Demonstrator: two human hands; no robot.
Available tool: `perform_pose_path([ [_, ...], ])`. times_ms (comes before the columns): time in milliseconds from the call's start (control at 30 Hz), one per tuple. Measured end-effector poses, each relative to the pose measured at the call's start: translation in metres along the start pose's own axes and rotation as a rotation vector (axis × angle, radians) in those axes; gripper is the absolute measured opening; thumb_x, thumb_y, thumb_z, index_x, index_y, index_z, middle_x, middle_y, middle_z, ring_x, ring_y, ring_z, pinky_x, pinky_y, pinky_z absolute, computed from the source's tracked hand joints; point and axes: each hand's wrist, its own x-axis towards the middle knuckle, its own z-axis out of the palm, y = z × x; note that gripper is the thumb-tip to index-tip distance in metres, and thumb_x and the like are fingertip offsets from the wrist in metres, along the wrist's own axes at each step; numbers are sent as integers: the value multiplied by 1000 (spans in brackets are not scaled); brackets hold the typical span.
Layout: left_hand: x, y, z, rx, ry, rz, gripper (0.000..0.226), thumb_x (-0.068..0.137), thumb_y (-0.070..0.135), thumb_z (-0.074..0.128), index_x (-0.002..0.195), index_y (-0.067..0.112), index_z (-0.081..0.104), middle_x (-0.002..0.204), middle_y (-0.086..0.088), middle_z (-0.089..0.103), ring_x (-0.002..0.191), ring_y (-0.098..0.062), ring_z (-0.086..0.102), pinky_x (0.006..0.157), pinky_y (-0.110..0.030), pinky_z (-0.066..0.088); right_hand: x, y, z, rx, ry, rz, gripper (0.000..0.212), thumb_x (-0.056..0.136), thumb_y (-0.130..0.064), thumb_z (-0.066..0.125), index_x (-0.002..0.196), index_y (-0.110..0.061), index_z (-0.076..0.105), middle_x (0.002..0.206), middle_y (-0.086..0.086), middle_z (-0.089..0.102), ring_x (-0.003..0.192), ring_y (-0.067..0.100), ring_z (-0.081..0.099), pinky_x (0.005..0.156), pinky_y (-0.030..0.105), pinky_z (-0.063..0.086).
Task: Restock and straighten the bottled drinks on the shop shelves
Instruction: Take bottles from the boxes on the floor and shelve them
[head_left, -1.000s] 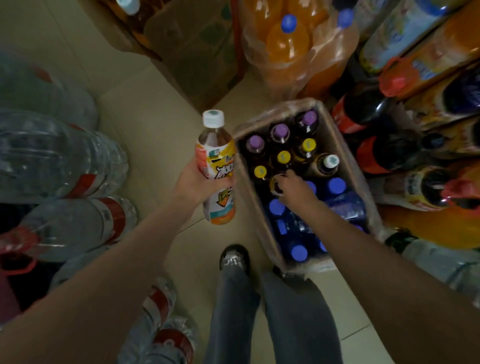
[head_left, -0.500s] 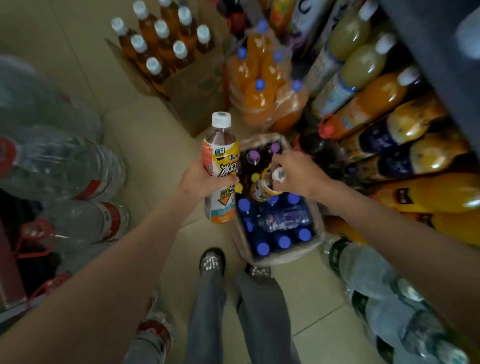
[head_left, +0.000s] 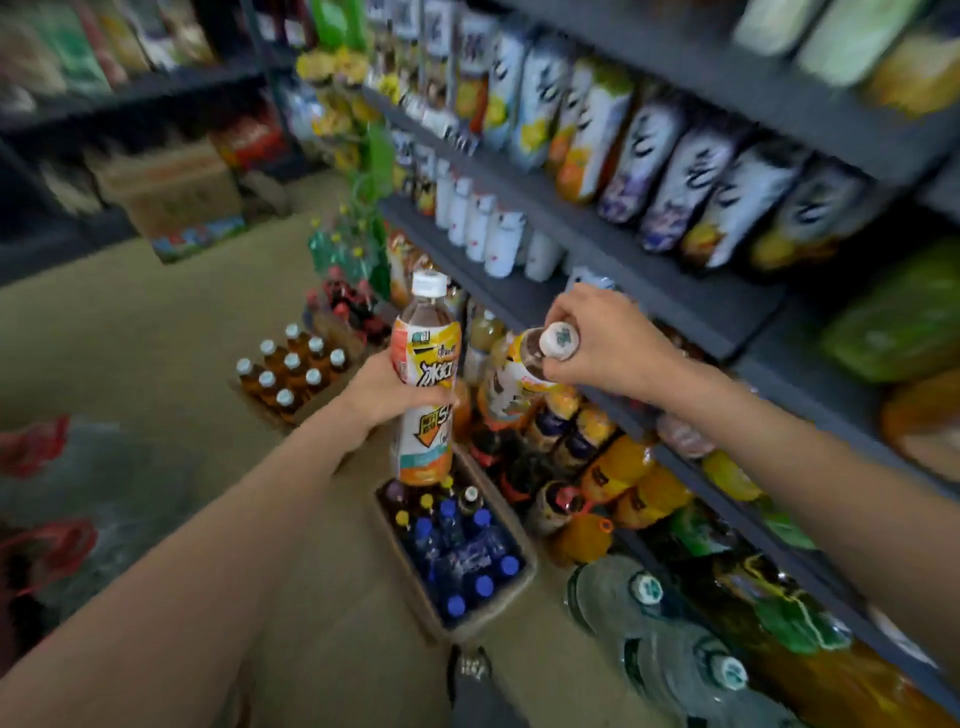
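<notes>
Though shelves (head_left: 649, 291) blur, each grip pinches a bottle (head_left: 423, 384).

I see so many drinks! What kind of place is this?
Most likely a small shop's drinks aisle. Dark shelves hold rows of bottles, open boxes of more bottles sit on the floor, and both hands, left and right, hold tea bottles.

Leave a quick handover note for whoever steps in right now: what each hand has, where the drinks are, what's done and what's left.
Left hand grips an upright iced tea bottle by its middle.
Right hand holds a second bottle by its white cap, tilted, near the shelves.
The open carton on the floor below still holds blue-, yellow- and purple-capped bottles.
Done: two bottles in hand.
Left: shelve both, empty the carton, straighten rows.
</notes>
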Motion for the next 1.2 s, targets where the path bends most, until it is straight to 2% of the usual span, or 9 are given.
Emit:
perform_pose_path([
  [167,-64,112,40,42,-207,143,24,72,12,76,91,20,64,98,-2,69,94,-20,63,83,-33,48,-97,-7,-133,97,282,126,26,73,-21,73,92,-8,62,87,3,49,85,19,49,69,25,31],
  [367,-146,230,127,132,-560,321,21,77,10,70,93,21,63,89,6,72,88,-13,66,77,-27,52,-231,0,-258,92,594,267,26,81,-17,68,104,-6,59,99,5,55,89,19,54,75,21,36],
  [467,-188,272,183,171,-671,435,25,75,9,71,94,24,63,86,10,73,87,-10,67,79,-29,53,-297,16,-300,110,745,393,28,85,-20,66,105,-3,57,106,13,60,98,26,58,86,29,42],
  [533,-211,289,227,182,-698,536,30,71,9,75,93,24,63,83,12,73,82,-5,68,76,-25,52,-341,28,-317,68,807,457,31,86,-24,64,106,-2,55,103,13,59,93,24,56,77,26,38],
  [633,-244,306,302,216,-686,689,51,54,16,88,98,23,61,85,13,72,82,-1,67,82,-28,53,-410,50,-332,-56,858,507,32,87,-25,63,104,0,51,93,10,52,84,21,49,64,25,25],
  [767,-283,324,405,290,-670,847,53,60,4,83,100,24,55,92,10,67,86,-4,64,82,-25,49,-511,94,-347,-189,870,590,29,87,-25,62,96,-3,45,85,6,43,78,22,44,59,27,20],
  [1000,-320,352,557,230,-539,967,59,46,17,90,97,17,61,99,-3,69,95,-15,65,91,-37,51,-662,192,-390,-379,839,732,35,88,-25,61,107,1,46,104,11,45,95,30,51,76,35,38],
  [1133,-332,353,600,243,-396,1001,64,57,6,86,108,15,48,105,2,50,103,-10,49,87,-19,37,-696,235,-396,-507,795,723,32,91,-21,56,104,5,44,109,19,42,92,38,51,71,41,41],
  [1200,-335,357,614,276,-352,1044,71,58,5,85,119,8,48,106,1,45,104,-12,45,89,-19,33,-706,252,-391,-545,790,707,31,91,-18,56,107,7,45,108,23,44,92,38,51,72,42,45],
])
